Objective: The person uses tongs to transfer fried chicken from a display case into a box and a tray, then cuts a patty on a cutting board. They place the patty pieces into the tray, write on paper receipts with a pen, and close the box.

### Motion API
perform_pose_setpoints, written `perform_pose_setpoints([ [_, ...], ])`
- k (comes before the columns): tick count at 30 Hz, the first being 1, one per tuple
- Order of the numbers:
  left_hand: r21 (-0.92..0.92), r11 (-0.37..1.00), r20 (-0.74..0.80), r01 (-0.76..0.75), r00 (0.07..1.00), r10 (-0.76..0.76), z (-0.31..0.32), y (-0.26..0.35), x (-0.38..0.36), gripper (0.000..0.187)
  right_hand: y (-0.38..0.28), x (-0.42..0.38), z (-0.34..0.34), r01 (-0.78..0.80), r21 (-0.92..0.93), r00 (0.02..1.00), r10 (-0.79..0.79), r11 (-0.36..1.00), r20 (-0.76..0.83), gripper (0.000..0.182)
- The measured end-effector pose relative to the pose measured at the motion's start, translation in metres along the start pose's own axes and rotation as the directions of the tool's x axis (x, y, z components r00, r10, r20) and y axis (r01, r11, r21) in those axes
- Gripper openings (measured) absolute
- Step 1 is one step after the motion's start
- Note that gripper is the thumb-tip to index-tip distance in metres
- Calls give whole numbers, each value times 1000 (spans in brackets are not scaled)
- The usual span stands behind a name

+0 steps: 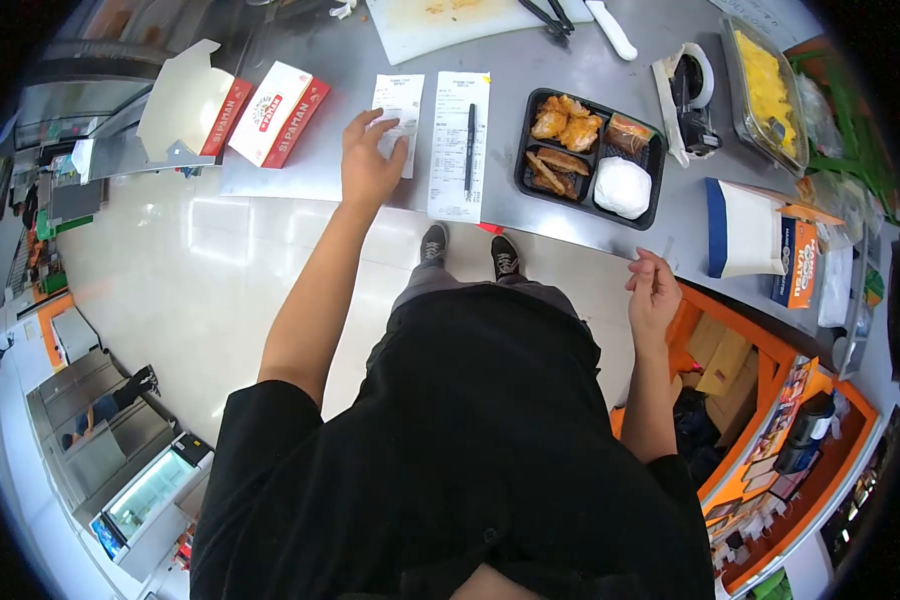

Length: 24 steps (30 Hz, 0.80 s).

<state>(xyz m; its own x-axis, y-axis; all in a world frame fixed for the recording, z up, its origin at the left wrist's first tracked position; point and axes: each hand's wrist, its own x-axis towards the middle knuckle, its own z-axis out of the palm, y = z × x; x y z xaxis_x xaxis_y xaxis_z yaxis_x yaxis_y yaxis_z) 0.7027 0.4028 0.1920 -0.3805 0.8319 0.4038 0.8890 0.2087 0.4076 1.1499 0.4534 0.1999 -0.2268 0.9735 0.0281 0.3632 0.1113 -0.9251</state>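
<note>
My left hand (372,165) is open, its fingers spread over a short printed receipt (400,95) on the steel counter. Beside it lies a longer receipt (448,130) with a black pen (471,150) resting on it. To the right sits a black compartment tray (590,210), holding fried pieces (567,122), brown wedges (555,172), a browned piece (628,133) and a white wrapped round item (623,188). My right hand (654,290) hangs by the counter's front edge, below the tray, fingers loosely bent and apart, with nothing visible in it.
Red-and-white boxes, one closed (278,115) and one with its lid up (195,105), stand at left. A cutting board (470,25), tongs (550,18) and a white-handled tool (612,30) lie behind. At right are a tape dispenser (692,100), a yellow-filled container (765,90) and an open carton (750,230).
</note>
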Motion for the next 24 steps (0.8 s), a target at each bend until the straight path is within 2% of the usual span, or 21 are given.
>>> perform_pose_setpoints([
  [3,-180,984,81,-16,996,31,12,20,26,22,0,-4,5,-47,46,998,48,998,-31,28],
  [6,-242,968,238,-59,964,118,36,41,62,19,-1,-5,3,-71,33,997,71,997,-17,30],
  [9,-39,988,333,-149,930,153,59,48,82,24,-2,-5,1,-67,26,998,67,997,-21,31],
  [12,-64,997,455,-42,888,66,65,49,93,32,1,-8,-6,-72,29,996,73,997,-51,31],
  [15,-85,992,403,-95,907,121,63,45,96,36,5,-14,-13,-93,30,992,95,995,-80,30],
  [18,-299,954,284,6,955,83,55,43,99,34,5,-17,-16,-121,35,988,124,992,-90,29],
  [21,-327,942,18,76,997,-74,24,41,88,30,7,-19,-17,-116,28,987,119,993,-106,27],
  [23,-266,948,2,177,983,-183,5,29,63,29,12,-21,-11,-99,35,987,102,995,-126,24],
  [24,-238,944,-10,227,972,-236,-2,23,49,28,15,-22,-6,-66,-17,994,64,998,-85,23],
])
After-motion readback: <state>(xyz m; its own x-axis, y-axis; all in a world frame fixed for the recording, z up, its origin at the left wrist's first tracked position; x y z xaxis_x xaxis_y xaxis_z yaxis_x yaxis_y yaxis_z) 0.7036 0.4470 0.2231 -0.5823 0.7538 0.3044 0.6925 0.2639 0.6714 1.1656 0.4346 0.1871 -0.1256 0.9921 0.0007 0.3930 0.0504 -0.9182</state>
